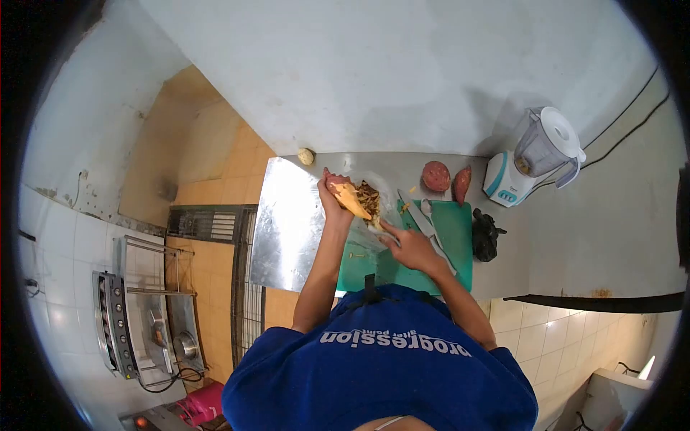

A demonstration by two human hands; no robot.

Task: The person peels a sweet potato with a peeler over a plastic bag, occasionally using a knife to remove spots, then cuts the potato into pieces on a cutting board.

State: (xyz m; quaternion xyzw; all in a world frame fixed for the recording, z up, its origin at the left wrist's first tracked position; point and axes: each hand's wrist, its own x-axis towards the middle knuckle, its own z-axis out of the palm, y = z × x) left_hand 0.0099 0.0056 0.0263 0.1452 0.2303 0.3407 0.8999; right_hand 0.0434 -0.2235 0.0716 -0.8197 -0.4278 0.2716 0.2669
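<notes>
Blue cloth of the person's shirt (381,373) filled the near part of the view. Just past it, the right hand (413,248) lay on a green cutting board (460,248), fingers closed around something thin; what it was could not be told. One knife (425,224) and one spoon (428,208) lay on the board just beside that hand. The left hand (332,195) was lifted, its fingers wrapped around one peeled orange sweet potato (351,198). A pile of brown peels (369,199) sat right next to that hand, on a clear plastic bag (374,230).

The board sat on a shiny metal table (287,230). Past the right hand were two unpeeled red sweet potatoes (436,176), touching each other. One black bag (486,235) lay off to the right of the board. One blender (535,158) stood farther right, by the white wall (402,72). One small round thing (307,156) sat at the far table edge, past the left hand. The floor (215,165) was orange tile.
</notes>
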